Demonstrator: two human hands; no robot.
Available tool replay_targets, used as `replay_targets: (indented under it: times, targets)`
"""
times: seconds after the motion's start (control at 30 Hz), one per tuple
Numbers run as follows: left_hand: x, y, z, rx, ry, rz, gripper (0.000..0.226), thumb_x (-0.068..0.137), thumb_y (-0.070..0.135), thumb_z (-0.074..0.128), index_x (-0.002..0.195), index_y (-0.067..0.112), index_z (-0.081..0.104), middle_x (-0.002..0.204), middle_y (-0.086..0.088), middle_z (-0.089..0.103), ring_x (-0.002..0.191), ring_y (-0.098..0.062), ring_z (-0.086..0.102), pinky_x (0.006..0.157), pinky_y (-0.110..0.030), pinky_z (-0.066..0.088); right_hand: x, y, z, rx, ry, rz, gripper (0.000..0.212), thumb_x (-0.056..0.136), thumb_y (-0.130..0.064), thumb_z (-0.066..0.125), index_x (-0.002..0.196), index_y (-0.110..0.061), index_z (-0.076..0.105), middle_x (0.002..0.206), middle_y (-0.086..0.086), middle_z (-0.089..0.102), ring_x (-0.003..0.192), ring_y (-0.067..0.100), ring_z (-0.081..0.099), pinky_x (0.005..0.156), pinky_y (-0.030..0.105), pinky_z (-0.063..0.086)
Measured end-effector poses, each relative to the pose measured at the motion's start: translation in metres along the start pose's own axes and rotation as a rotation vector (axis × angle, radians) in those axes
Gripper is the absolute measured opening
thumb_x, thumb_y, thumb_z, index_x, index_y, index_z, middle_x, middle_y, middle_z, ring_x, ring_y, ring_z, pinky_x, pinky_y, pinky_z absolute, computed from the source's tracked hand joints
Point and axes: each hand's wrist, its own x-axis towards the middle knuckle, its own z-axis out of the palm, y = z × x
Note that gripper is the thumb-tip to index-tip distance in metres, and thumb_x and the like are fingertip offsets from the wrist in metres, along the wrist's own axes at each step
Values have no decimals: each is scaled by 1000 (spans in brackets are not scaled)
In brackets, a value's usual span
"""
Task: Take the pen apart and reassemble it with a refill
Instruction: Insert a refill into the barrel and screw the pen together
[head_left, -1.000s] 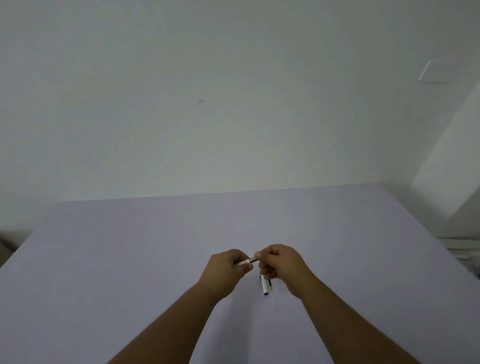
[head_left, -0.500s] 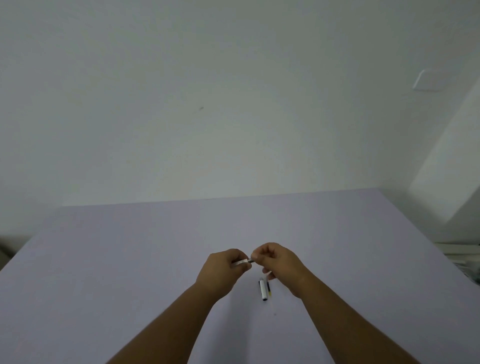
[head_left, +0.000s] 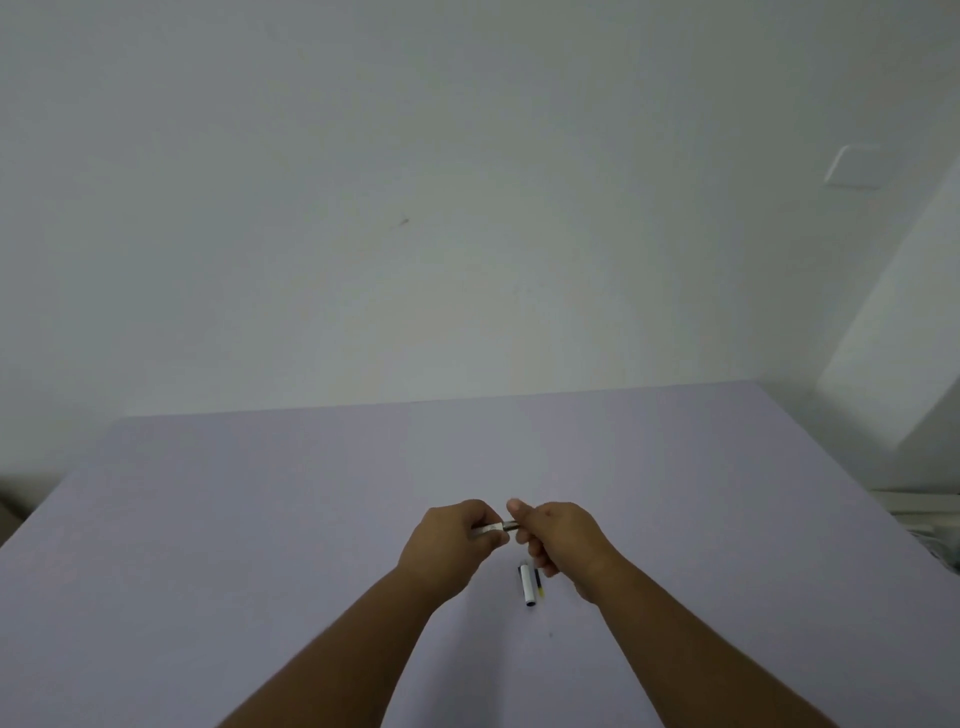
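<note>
Pen barrel (head_left: 491, 529) is held above the bench (head_left: 260, 519), long axis left-right, spanning the gap between both hands. Left hand (head_left: 449, 538) fingers pinch its pale left part; right hand (head_left: 563, 535) fingers pinch the dark right end, so the joint sits between the two grips. A white cap-like piece (head_left: 528, 585) and thin yellowish refill (head_left: 540, 588) lie on the bench just nearer, below the right hand, long axes near-far.
</note>
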Motion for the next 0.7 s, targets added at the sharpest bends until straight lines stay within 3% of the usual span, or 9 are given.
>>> replay_targets:
  times: [0.07, 0.13, 0.2, 0.3, 0.37, 0.43, 0.5, 0.63, 0.7]
  targets:
    - [0, -1, -1, 4, 4, 0, 9, 85, 32, 63, 78, 26, 61, 63, 12, 53, 54, -3, 46, 51, -17, 34, 0, 1, 1, 34, -20, -14, 32, 82, -44, 65, 74, -13, 67, 64, -1, 62, 54, 10, 55, 55, 22, 50]
    - [1, -1, -3, -8, 13, -11, 8, 85, 32, 63, 80, 26, 62, 65, 12, 55, 57, -3, 47, 52, -17, 35, -1, 3, 1, 96, -66, -76, 14, 81, -29, 69, 86, -16, 68, 75, -2, 66, 64, 10, 59, 61, 22, 52]
    - [1, -1, -4, 5, 9, -5, 9, 85, 31, 64, 78, 26, 61, 64, 12, 54, 57, -4, 47, 52, -17, 35, -2, 3, -1, 105, -76, -83, 7, 81, -21, 69, 83, -15, 70, 73, 0, 66, 61, 9, 59, 59, 21, 52]
    - [1, 0, -3, 23, 2, 12, 10, 85, 31, 63, 77, 26, 60, 65, 12, 54, 57, -4, 46, 53, -18, 35, -1, 1, -1, 14, -32, -23, 30, 83, -39, 65, 69, -14, 69, 59, -1, 64, 51, 10, 56, 51, 20, 48]
    - [1, 1, -3, 20, 5, 15, 10, 85, 31, 63, 78, 26, 60, 65, 12, 54, 58, -4, 47, 53, -17, 35, -1, 2, -1, 8, -39, -41, 24, 83, -40, 65, 76, -18, 70, 67, -3, 67, 58, 11, 59, 55, 22, 50]
    - [3, 1, -3, 14, 6, 15, 10, 86, 32, 63, 78, 26, 61, 66, 12, 55, 59, -4, 48, 53, -17, 35, -1, 3, -2, 76, -64, -94, 9, 80, -26, 69, 88, -21, 69, 78, -3, 67, 67, 11, 61, 61, 22, 53]
    - [3, 2, -3, 19, 5, 21, 11, 85, 32, 63, 77, 27, 60, 65, 13, 54, 58, -4, 47, 52, -17, 34, -1, 2, -3, 97, -73, -99, 4, 80, -20, 69, 82, -17, 70, 74, 0, 66, 63, 11, 60, 58, 21, 52]
    - [4, 2, -1, 32, -2, 41, 12, 85, 32, 63, 75, 28, 58, 63, 12, 53, 56, -3, 46, 53, -17, 34, 0, -1, -4, 10, -57, -23, 32, 84, -41, 62, 67, -15, 67, 62, 1, 63, 54, 13, 55, 52, 24, 47]
    - [5, 0, 0, -9, 5, 21, 10, 85, 31, 64, 78, 25, 62, 63, 13, 54, 56, -3, 46, 53, -17, 35, 0, 0, -4, -9, -60, -69, 21, 82, -39, 64, 75, -20, 68, 72, -2, 67, 62, 12, 58, 55, 22, 50]
